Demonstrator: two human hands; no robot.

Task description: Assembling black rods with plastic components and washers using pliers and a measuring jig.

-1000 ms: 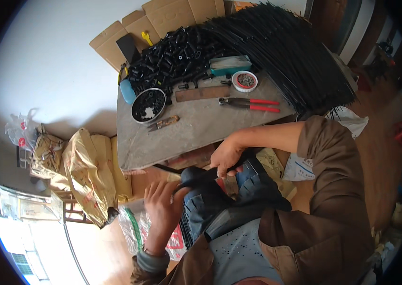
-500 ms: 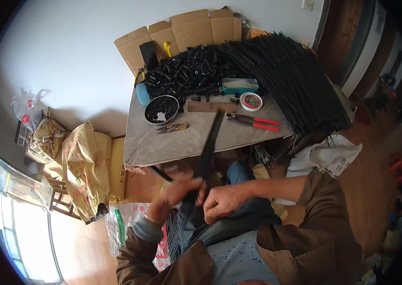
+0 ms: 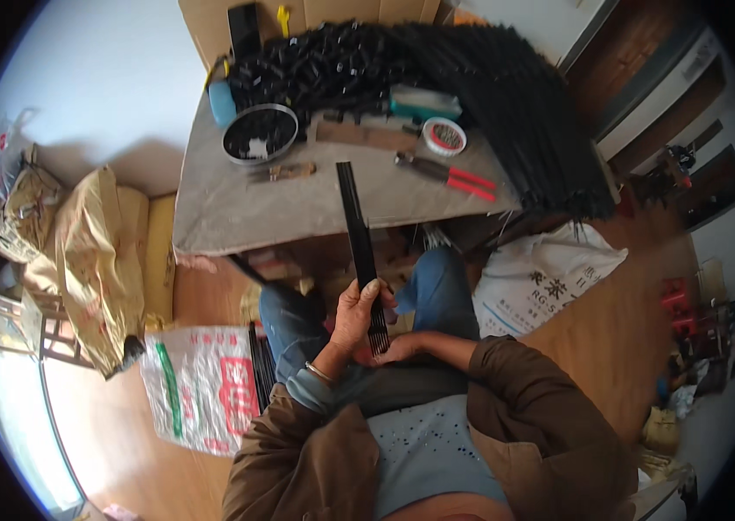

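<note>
My left hand (image 3: 357, 308) is closed round a bundle of thin black rods (image 3: 359, 243), thumb on top, in front of my lap. The bundle stands up and away from me, its far end over the table's near edge. At its lower end, my right hand (image 3: 399, 347) lies with fingers stretched out and the palm against the rod ends. A wide pile of similar black rods (image 3: 515, 113) covers the table's right side. Beside it is a heap of short black tubular parts (image 3: 324, 69).
On the grey table (image 3: 237, 204) are a round pan (image 3: 261, 135), red-handled pliers (image 3: 450, 176), snips (image 3: 282, 173), a white tub of small metal pieces (image 3: 444, 136), a teal box (image 3: 425, 102) and a brown bar (image 3: 365, 135). Sacks (image 3: 94, 252) stand left; a white sack (image 3: 550, 278) lies right.
My view has tipped down, so the table sits higher. The bundle has come upright and nearer my body. My right hand has gone from a closed shape beside it to its lower end.
</note>
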